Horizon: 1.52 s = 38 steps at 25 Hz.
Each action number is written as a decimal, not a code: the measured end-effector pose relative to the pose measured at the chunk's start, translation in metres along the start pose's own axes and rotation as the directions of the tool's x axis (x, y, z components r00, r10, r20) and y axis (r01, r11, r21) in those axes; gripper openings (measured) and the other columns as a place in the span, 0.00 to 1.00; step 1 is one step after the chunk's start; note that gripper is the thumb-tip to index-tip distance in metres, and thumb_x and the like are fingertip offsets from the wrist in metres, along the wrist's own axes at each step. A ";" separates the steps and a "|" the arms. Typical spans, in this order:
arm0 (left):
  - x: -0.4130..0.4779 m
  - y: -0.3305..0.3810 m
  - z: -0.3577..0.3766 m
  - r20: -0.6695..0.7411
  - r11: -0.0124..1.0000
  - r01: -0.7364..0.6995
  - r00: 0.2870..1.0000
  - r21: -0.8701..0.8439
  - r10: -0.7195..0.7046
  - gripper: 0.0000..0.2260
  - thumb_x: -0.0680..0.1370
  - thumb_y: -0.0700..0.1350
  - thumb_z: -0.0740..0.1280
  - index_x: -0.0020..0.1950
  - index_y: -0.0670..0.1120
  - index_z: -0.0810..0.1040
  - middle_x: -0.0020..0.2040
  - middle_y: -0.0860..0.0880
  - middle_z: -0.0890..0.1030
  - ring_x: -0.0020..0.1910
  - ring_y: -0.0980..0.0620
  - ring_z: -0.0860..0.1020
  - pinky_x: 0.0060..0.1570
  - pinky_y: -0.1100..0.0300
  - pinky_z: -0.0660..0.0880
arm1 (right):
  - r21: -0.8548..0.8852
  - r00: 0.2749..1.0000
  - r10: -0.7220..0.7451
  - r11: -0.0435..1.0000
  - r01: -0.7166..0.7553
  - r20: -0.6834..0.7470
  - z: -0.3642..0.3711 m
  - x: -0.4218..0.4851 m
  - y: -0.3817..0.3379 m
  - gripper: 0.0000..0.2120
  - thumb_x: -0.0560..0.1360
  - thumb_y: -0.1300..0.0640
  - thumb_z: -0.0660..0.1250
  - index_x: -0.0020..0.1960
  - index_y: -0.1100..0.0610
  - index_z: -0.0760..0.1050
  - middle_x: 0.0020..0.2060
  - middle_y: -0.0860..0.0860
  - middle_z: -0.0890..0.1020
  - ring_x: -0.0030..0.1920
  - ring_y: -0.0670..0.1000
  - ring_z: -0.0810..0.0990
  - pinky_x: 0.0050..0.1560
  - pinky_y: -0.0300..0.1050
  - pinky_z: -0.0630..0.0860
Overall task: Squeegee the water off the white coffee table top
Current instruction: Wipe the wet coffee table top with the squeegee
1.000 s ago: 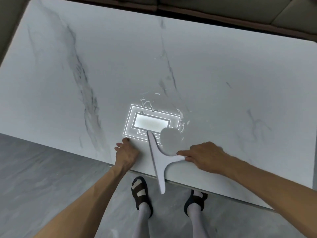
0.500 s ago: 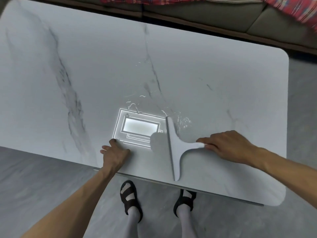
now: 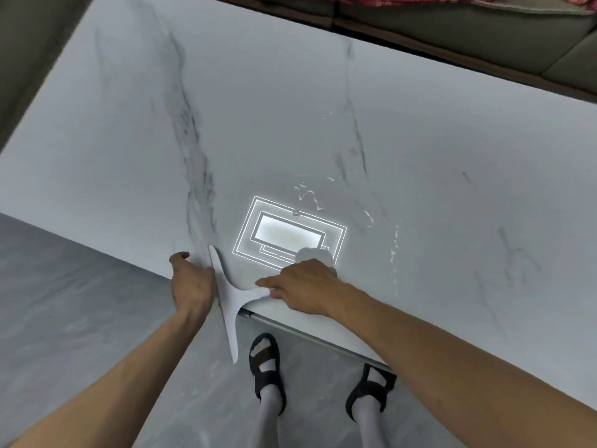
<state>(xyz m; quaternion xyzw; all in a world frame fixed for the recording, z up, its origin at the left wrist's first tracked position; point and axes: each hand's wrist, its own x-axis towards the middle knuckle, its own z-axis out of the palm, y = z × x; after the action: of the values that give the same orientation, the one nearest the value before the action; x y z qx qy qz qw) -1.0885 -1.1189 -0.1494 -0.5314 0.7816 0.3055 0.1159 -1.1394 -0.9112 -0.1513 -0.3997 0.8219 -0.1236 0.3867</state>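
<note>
A: Left side first. Left hand (image 3: 190, 282) lies flat on the near edge of the white marble-look table (image 3: 436, 150), fingers (image 3: 179, 255) stretched out and close together, clasping nothing; its right side is against the squeegee blade.

B: Squeegee position?

A: White squeegee (image 3: 230, 297) at the near edge of the table, just right of the left hand. Blade runs far-to-near; its far end rests on the table top, its near end hangs out past the edge over the grey floor (image 3: 71, 286). The handle branches off to the right.

B: Right hand?

A: Right hand (image 3: 308, 287) is on the handle, fingers curled around its end, index finger extended along it.

B: Containers?

A: No vessel in view. Water (image 3: 311, 197) sits loose on the table: beads and streaks far and right of the bright ceiling-light reflection (image 3: 290, 234), plus a thin line of droplets (image 3: 394, 250) running far-to-near further right.

B: Other items?

A: Feet in black sandals (image 3: 266, 367) on the floor, near side. Sofa (image 3: 484, 30) along the far edge.
</note>
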 end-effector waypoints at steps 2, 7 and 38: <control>0.013 -0.004 -0.014 0.058 1.000 0.014 0.998 0.020 -0.015 0.24 0.74 0.39 0.61 0.70 0.46 0.62 0.59 0.37 0.77 0.53 0.37 0.77 0.51 0.48 0.76 | -0.059 1.000 -0.016 0.998 0.016 -0.007 -0.010 0.013 -0.003 0.19 0.82 0.44 0.51 0.72 0.37 0.65 0.58 0.51 0.81 0.55 0.57 0.78 0.50 0.51 0.73; 0.022 0.013 -0.018 0.214 0.981 -0.186 0.962 0.062 0.169 0.24 0.73 0.38 0.62 0.70 0.45 0.63 0.59 0.41 0.78 0.46 0.44 0.74 0.46 0.55 0.70 | -0.090 0.996 0.067 0.993 -0.073 -0.064 -0.051 0.019 0.015 0.17 0.82 0.43 0.52 0.70 0.35 0.67 0.62 0.48 0.80 0.61 0.56 0.77 0.53 0.50 0.70; 0.013 0.181 0.100 0.372 0.597 -0.475 0.879 0.646 0.297 0.58 0.65 0.62 0.75 0.76 0.32 0.44 0.75 0.28 0.50 0.74 0.27 0.53 0.73 0.42 0.57 | 0.599 0.756 0.517 0.773 -0.211 -0.402 -0.261 0.026 0.229 0.19 0.83 0.50 0.52 0.71 0.51 0.68 0.46 0.51 0.76 0.43 0.53 0.73 0.46 0.45 0.70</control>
<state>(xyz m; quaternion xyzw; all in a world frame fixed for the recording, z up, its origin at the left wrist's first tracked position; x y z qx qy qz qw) -1.2712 -1.0234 -0.1702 -0.2208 0.9153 0.0498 0.3331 -1.4691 -0.8095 -0.1072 -0.0526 0.8954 -0.3676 0.2458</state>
